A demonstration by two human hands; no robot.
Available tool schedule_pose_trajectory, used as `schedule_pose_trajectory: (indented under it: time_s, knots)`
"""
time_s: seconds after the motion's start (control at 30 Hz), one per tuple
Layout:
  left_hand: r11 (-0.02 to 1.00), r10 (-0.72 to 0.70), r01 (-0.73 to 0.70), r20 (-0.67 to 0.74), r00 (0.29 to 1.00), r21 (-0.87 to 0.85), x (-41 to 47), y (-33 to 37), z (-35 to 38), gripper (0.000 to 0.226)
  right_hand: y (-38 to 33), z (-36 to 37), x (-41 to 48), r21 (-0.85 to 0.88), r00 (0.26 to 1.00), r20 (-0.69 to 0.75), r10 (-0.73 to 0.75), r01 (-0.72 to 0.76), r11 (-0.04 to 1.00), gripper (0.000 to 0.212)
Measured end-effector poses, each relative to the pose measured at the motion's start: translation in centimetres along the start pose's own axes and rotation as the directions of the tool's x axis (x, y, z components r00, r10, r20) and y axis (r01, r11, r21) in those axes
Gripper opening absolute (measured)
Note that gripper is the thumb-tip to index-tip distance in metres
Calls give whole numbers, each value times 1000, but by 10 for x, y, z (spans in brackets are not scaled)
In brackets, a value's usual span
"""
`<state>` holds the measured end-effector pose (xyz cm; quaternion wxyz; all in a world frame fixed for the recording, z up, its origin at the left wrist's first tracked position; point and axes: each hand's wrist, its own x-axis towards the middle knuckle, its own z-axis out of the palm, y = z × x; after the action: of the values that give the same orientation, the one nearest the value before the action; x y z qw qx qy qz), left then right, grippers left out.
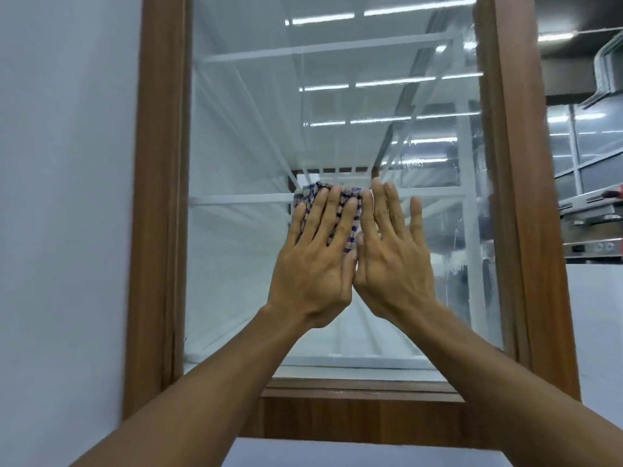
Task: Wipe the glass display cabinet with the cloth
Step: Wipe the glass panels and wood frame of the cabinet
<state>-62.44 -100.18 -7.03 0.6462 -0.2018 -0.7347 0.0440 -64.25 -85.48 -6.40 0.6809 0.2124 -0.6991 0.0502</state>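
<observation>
Neither grip is clenched. The left hand (317, 261) lies flat with straight, spread fingers and presses the cloth (354, 200) against the glass. The right hand (394, 264) lies just as flat beside it, thumb side touching the left hand, and grasps nothing. Its index finger runs along the cloth's right edge, but whether it bears on the fabric or on bare glass I cannot tell. In the head view, the only one, the cloth is a folded blue-and-white checked pad. It sits near the middle of the glass pane (236, 129) of the glass display cabinet (158, 197), level with one of the white shelves (236, 199) inside. It shows only between and above the left fingers, so its full outline and long axis are hidden. The left hand is the one on the cloth and so the one that drives it. The relation that matters is sideways: pale smears (451, 264) cloud the pane to the right of both hands, near the right post of the brown wooden frame (512, 197), while the glass to the left looks cleaner. I judge the next stroke would run rightward, which means moving the right hand off or carrying it along. Reflected light strips (418, 83) cross the upper pane. A plain wall (67, 163) stands to the left and metal equipment (593, 230) to the right. No brand, label or writing can be read.
</observation>
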Motion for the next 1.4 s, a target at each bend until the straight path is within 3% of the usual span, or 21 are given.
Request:
schedule_pose_trajectory:
  time_s: [0.4, 0.6, 0.73, 0.83, 1.0, 1.13, 1.3, 1.4]
  knots:
    - [981, -187, 188, -28, 982, 51, -52, -111, -34, 68, -100, 32, 26, -65, 984, 139, -111, 121, 991, 68]
    - [922, -385, 386, -100, 918, -4, -89, -88, -27, 71, -96, 32, 20, -34, 986, 125, -108, 113, 993, 68]
    - [984, -175, 175, -27, 984, 3, -81, -81, -24, 67, -87, 29, 12, -13, 988, 84, -133, 134, 991, 65]
    - [944, -329, 327, -69, 942, -42, -58, -67, -19, 66, -69, 23, 0, -10, 995, 35, -98, 99, 995, 62]
    - [999, -36, 36, 1, 999, -31, -54, -13, -1, 66, -15, 5, -18, -48, 1000, 10, -9, 10, 999, 64]
    - [979, -197, 194, -48, 979, -60, -2, 21, 7, 66, 29, -9, -24, -74, 999, -5, 50, -51, 996, 63]
    - [996, 91, -91, 43, 995, -12, -13, 61, 20, 65, 75, -30, -32, -152, 997, 11, 76, -74, 986, 63]
    - [999, 35, -35, -2, 999, -9, 0, 70, 27, 66, 96, -45, -41, -207, 998, 21, 65, -59, 977, 65]
